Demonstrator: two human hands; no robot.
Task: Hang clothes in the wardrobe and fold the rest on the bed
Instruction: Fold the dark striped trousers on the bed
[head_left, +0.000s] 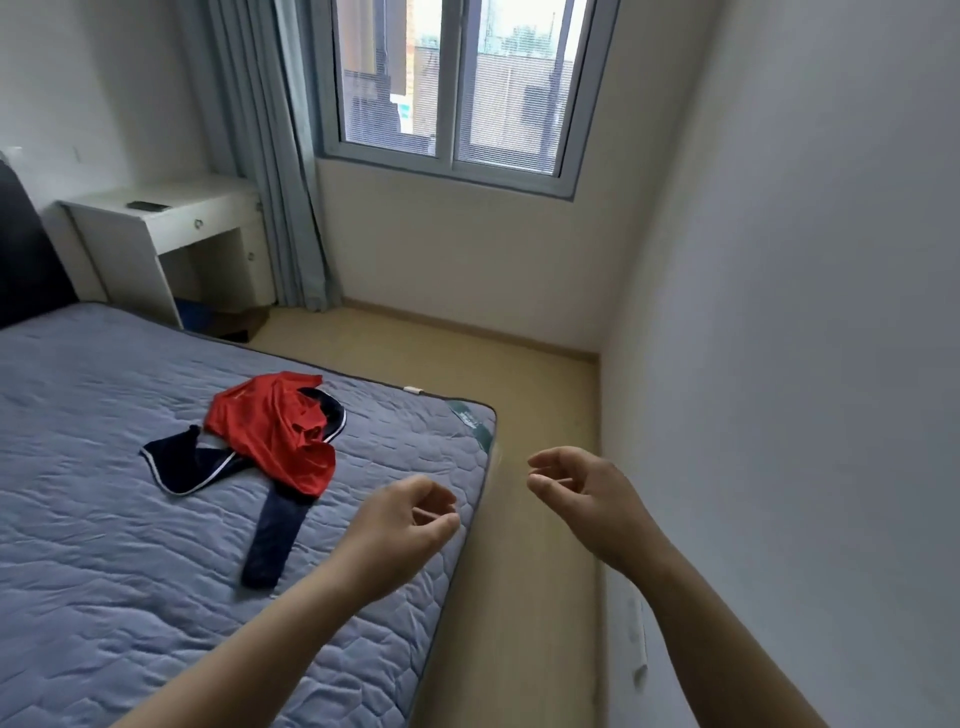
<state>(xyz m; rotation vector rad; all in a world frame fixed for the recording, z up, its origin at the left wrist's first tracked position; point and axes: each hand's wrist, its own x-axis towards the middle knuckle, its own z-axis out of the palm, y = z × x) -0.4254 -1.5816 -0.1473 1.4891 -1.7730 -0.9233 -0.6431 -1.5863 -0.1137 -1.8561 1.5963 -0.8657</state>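
Left hand (410, 519): fingers loosely curled, holding nothing, over the near corner of the bed (104, 519). Right hand (576, 488): fingers also loosely curled and empty, over the floor (519, 415) between bed and wall (779, 312). Neither hand touches cloth.

Clothes: a red shirt (275, 431) lies crumpled on the bed, just ahead of my left hand. It is draped over a navy piece (176, 465). Wardrobe: not in view.

Judgement: the step is to lift the shirt clear and sort the heap. I should pinch the shirt at its shoulders, one hand each, and raise it straight up. That way it unfurls and does not drag the navy piece along. I should not grab the middle of the bunch.

Materials: the shirt looks thin, smooth and slightly shiny, probably sports fabric, so it is likely to slip and not hold a crease. The navy piece has white piping along a curved hem, and one long narrow part trails toward me. I cannot tell whether it is one garment or two. The bed cover is grey-blue, quilted in wavy stitching, matte and lightly rumpled.
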